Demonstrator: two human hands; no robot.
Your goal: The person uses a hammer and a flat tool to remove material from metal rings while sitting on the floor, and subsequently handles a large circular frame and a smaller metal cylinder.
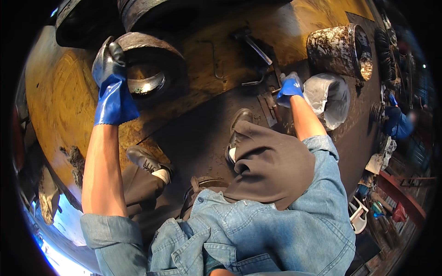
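My left hand (pixel 110 78), in a blue glove darkened at the fingers, grips the edge of a thick, dirty metal ring (pixel 149 41). Inside the ring's dark opening a curved, shiny inner surface (pixel 149 85) catches light. My right hand (pixel 291 86), gloved in blue too, is closed low over the floor, beside a plastic-lined bucket (pixel 329 99). Part of a thin bar shows by its fingers, but what they hold is hidden. Just left of it lie a bent metal rod (pixel 255 80) and flat metal tools (pixel 268 110).
A hammer (pixel 255 48) and a hooked rod (pixel 214 60) lie on the yellow, stained surface ahead. A crusted bucket (pixel 336 50) lies on its side at far right. Larger dark cylinders (pixel 147 11) stand far left. Another person in blue (pixel 398 123) is at the right edge.
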